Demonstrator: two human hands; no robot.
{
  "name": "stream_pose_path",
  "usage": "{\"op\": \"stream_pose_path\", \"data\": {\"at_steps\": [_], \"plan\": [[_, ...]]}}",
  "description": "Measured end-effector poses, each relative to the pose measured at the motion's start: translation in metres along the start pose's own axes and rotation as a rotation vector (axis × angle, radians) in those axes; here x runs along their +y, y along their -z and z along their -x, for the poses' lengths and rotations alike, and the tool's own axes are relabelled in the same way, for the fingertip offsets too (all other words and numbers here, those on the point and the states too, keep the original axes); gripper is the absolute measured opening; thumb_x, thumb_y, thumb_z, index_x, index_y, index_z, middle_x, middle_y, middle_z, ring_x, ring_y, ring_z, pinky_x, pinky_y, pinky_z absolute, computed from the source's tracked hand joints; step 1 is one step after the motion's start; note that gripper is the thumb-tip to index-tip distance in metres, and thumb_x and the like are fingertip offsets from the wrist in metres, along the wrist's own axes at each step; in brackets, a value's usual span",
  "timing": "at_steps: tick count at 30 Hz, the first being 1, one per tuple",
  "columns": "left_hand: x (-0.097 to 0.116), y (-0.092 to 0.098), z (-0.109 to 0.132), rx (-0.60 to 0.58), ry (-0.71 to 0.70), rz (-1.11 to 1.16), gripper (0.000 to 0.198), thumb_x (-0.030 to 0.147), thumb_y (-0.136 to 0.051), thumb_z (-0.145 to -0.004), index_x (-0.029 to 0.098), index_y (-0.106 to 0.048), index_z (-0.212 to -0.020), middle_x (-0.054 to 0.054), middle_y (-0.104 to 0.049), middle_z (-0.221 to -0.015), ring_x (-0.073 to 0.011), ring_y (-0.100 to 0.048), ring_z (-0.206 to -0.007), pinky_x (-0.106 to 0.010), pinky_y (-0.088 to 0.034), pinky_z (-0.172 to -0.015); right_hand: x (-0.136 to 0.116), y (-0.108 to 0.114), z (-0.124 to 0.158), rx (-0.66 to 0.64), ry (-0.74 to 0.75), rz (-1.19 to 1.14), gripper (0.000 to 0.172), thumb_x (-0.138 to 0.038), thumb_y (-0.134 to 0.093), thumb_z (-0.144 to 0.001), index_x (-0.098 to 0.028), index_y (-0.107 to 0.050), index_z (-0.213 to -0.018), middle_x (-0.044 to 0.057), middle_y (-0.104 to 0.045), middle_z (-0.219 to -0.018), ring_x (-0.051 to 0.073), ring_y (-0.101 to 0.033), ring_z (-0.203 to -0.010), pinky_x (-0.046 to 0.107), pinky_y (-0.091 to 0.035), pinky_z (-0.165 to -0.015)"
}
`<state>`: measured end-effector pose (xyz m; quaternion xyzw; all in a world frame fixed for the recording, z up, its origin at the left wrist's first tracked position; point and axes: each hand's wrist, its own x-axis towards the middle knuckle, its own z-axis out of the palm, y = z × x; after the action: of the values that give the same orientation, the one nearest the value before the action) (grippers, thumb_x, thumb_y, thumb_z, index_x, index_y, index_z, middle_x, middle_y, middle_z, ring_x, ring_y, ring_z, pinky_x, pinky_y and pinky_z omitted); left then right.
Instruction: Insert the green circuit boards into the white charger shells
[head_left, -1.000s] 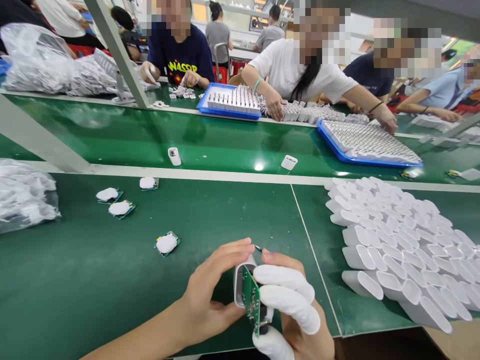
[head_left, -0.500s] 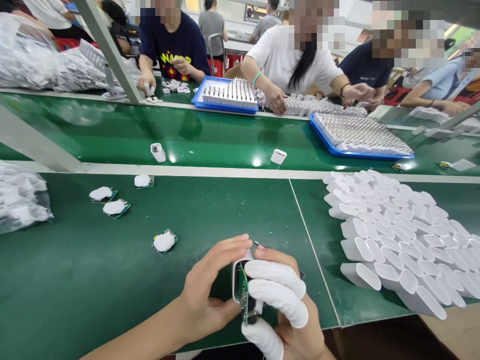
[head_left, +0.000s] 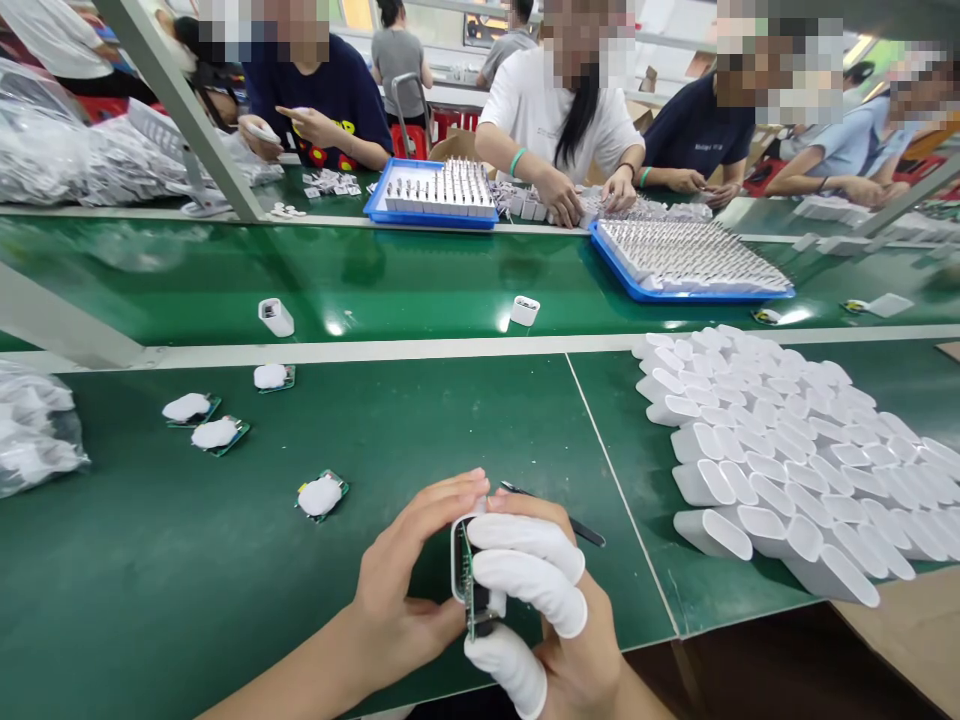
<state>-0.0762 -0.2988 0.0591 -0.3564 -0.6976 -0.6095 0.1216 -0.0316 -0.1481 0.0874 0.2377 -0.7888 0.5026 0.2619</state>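
My left hand wraps round a white plastic casing, its open end turned towards me. White finger cots cover several fingers of my right hand, which pinches a green circuit board at the mouth of that casing. The board stands on edge, partly inside; how deep it sits is hidden by my fingers. Behind my right hand lies a pair of dark tweezers, partly covered. To the left on the green bench, a circuit board with a white pad lies nearest my left hand.
Several more padded boards lie at left, beside a plastic bag. Many white casings stand in rows at right. Beyond the white rail, two casings stand on the green belt. Co-workers sit opposite, near blue trays.
My view has shifted slightly. Both hands remain on the casing and board, and the board now appears more edge-on. More of the tweezers shows. The casings on the belt appear further left.
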Motion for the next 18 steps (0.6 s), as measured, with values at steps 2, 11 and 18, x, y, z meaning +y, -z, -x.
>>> {"op": "stream_pose_path", "data": {"at_steps": [2, 11, 18], "plan": [[0.0, 0.001, 0.0, 0.002, -0.005, -0.004, 0.056, 0.005, -0.063, -0.077, 0.019, -0.05, -0.13, -0.012, -0.064, -0.123, -0.0226, -0.06, -0.119, -0.036, -0.055, -0.098, 0.0, -0.001, -0.001, 0.005, 0.004, 0.009, 0.032, -0.03, -0.055, -0.093, -0.024, -0.051, -0.124, 0.01, -0.063, -0.11, 0.026, -0.059, -0.11, 0.049, -0.053, -0.095], [-0.006, -0.002, -0.002, 0.042, 0.048, -0.083, 0.05, 0.02, -0.073, -0.077, 0.02, -0.053, -0.123, -0.011, -0.066, -0.118, -0.0231, -0.064, -0.112, -0.035, -0.058, -0.093, 0.01, -0.006, 0.008, -0.039, -0.171, 0.004, 0.053, -0.03, -0.06, -0.09, -0.027, -0.041, -0.139, 0.011, -0.041, -0.145, 0.031, -0.038, -0.136, 0.05, -0.043, -0.106], [-0.016, -0.003, -0.008, 0.104, -0.258, -0.191, 0.05, 0.015, -0.071, -0.079, 0.015, -0.051, -0.125, -0.012, -0.068, -0.111, -0.0242, -0.064, -0.113, -0.041, -0.056, -0.095, 0.017, -0.015, 0.008, -0.116, -0.663, -0.622, 0.059, -0.044, -0.064, -0.086, -0.028, -0.041, -0.139, 0.011, -0.06, -0.131, 0.023, -0.066, -0.105, 0.035, -0.058, -0.085]]}}
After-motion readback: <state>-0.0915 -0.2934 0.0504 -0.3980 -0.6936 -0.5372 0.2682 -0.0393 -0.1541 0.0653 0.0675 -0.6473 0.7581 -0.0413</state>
